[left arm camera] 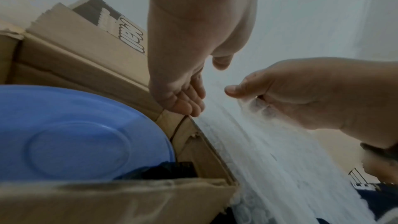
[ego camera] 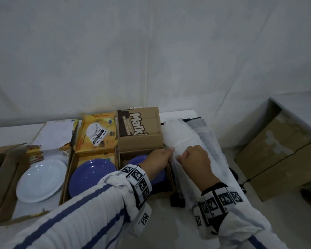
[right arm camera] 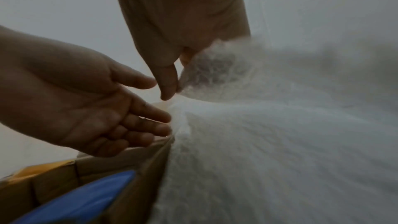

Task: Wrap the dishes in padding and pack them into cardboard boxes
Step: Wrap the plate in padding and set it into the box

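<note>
A sheet of white bubble wrap (ego camera: 180, 135) lies on the table to the right of the open brown cardboard box (ego camera: 140, 142). My right hand (ego camera: 182, 158) pinches the wrap's near left edge between thumb and fingers, as the right wrist view shows (right arm camera: 172, 77). My left hand (ego camera: 166, 153) reaches over the box's right corner with straight fingers (right arm camera: 150, 120) touching the wrap's edge and holding nothing. A blue plate (ego camera: 138, 159) lies inside that box, partly hidden by my left arm. In the left wrist view the plate (left arm camera: 75, 134) sits below the hand (left arm camera: 189, 98).
A second blue plate (ego camera: 90, 175) lies in the yellow carton (ego camera: 95, 141) to the left, and a white plate (ego camera: 41, 180) in a box (ego camera: 5, 177) further left. A darker wrap sheet (ego camera: 203, 133) lies under the white one. A large cardboard box (ego camera: 280, 150) stands on the floor right.
</note>
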`<state>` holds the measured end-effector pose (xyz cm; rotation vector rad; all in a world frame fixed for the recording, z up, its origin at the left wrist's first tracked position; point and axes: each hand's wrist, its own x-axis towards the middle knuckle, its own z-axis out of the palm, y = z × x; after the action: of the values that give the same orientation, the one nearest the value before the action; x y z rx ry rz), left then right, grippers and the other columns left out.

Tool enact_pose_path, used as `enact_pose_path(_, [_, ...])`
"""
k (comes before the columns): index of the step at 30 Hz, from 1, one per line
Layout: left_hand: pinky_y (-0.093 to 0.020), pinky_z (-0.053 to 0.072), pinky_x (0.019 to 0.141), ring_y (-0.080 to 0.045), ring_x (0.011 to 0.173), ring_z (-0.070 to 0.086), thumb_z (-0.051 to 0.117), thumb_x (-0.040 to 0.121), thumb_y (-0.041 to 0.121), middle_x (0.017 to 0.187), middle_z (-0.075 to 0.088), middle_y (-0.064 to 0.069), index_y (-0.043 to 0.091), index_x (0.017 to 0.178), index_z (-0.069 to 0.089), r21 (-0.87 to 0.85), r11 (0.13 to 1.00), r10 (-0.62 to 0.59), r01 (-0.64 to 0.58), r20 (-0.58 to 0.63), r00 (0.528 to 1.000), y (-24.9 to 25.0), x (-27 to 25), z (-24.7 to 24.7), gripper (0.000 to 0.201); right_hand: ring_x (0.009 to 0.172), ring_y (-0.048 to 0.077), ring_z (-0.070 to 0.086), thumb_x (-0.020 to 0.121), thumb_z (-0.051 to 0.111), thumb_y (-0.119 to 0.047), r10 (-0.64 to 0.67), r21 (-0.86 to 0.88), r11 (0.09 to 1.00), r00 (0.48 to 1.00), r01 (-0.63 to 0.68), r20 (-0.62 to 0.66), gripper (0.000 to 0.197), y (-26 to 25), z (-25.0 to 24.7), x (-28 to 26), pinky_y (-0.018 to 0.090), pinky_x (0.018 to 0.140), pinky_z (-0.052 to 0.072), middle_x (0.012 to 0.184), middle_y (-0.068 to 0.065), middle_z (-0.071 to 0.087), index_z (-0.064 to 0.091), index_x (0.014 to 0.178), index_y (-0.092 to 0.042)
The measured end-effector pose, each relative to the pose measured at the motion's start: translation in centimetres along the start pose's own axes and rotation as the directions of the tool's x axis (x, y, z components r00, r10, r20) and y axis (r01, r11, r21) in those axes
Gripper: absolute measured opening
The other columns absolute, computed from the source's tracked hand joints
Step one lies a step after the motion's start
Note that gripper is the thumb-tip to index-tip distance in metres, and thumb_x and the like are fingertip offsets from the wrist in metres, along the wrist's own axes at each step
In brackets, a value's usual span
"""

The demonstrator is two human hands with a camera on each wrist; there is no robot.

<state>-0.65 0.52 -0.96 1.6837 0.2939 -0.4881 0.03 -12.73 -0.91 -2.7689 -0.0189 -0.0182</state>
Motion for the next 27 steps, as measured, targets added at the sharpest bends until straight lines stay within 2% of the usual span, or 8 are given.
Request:
enact_pose_path(4, [-0.021,0.039,0.049,-0.015,0.058,0.049,0.047,0.097,0.018,0.072,0.055,-0.007,0.009,0.086,0.058,-0.213,0.977,0.005,-0.005,0.002,1.0,0.4,-0.7,-0.5,0.018,0.099,0.028,0.058,0.085,0.059,-0.03,-0.103,0.192,0.978,0.989,0.081,0.106,0.015,-2.2,-0.9,-1.3,0.037,0.084,0.047,0.1,0.008,0.055,0.066,0.076,-0.02])
enact_pose_path(7, [-0.026,0.038,0.055,-0.016,0.058,0.051,0.045,0.094,0.007,0.07,0.057,-0.007,0.01,0.081,0.057,-0.221,0.974,0.025,-0.042,-0.081,0.996,0.8,-1.9,-1.8,0.017,0.12,0.022,0.042,0.074,0.046,-0.046,-0.173,0.166,0.972,0.984,0.166,0.028,0.045,-3.1,-2.4,-2.1,0.035,0.094,0.034,0.132,0.001,0.043,0.059,0.111,-0.023])
enact_pose_path(10, [-0.028,0.045,0.063,-0.017,0.066,0.057,0.047,0.094,0.01,0.074,0.061,-0.007,0.008,0.085,0.06,-0.206,0.973,0.099,-0.103,-0.031,0.995,0.9,-3.1,-3.6,0.016,0.138,0.021,0.022,0.08,0.053,-0.031,-0.279,-0.091,0.951,0.948,0.294,0.152,0.065,-4.2,-2.7,-2.1,0.042,0.106,0.023,0.153,-0.005,0.021,0.03,0.141,-0.035])
enact_pose_path(15, [-0.022,0.047,0.075,-0.011,0.087,0.057,0.057,0.093,0.017,0.093,0.06,0.003,0.015,0.101,0.056,-0.074,0.947,0.303,-0.312,-0.107,0.947,0.6,-4.5,-6.2,0.009,0.103,0.021,0.059,0.09,0.046,-0.02,-0.291,-0.114,0.946,0.951,0.302,0.104,0.02,-6.0,-2.3,-1.1,0.035,0.096,0.033,0.107,-0.001,0.064,0.062,0.101,-0.022])
enact_pose_path(19, [-0.029,0.049,0.094,-0.011,0.116,0.052,0.077,0.073,0.012,0.126,0.053,0.006,0.019,0.132,0.042,0.048,0.927,0.373,-0.373,0.006,0.928,-0.3,-4.8,-9.1,0.069,0.085,0.02,0.053,0.09,0.052,-0.016,-0.316,0.25,0.921,0.948,0.298,0.034,0.012,-8.3,-2.5,-1.0,0.015,0.061,0.033,0.086,0.003,0.054,0.061,0.085,-0.009])
enact_pose_path(21, [-0.035,0.049,0.094,-0.019,0.112,0.058,0.069,0.08,0.007,0.119,0.063,-0.004,0.014,0.121,0.058,0.223,0.905,0.372,-0.361,-0.008,0.928,-0.5,-5.6,-10.1,0.044,0.082,0.019,0.051,0.088,0.054,-0.013,-0.297,0.382,0.885,0.955,0.267,0.02,0.017,-9.5,-2.4,-1.2,0.009,0.059,0.033,0.077,-0.001,0.049,0.052,0.072,-0.014])
enact_pose_path(24, [-0.03,0.046,0.074,-0.016,0.087,0.06,0.063,0.088,0.022,0.093,0.066,0.0,0.021,0.094,0.066,0.445,0.87,0.332,-0.213,-0.21,0.92,-1.6,-5.9,-11.6,0.007,0.087,0.016,0.056,0.085,0.055,-0.003,-0.315,0.591,0.778,0.947,0.216,0.069,0.017,-10.7,-2.3,-1.8,0.021,0.07,0.043,0.088,-0.002,0.059,0.057,0.085,-0.02])
enact_pose_path(27, [-0.029,0.049,0.069,-0.022,0.08,0.06,0.056,0.09,0.012,0.089,0.066,-0.008,0.018,0.08,0.058,0.395,0.913,0.231,-0.106,-0.284,0.931,-2.8,-5.6,-12.5,0.012,0.113,0.021,0.054,0.08,0.058,0.003,-0.451,0.538,0.801,0.854,0.261,0.258,0.029,-11.3,-0.8,-2.4,0.03,0.087,0.046,0.117,0.007,0.059,0.057,0.077,-0.026])
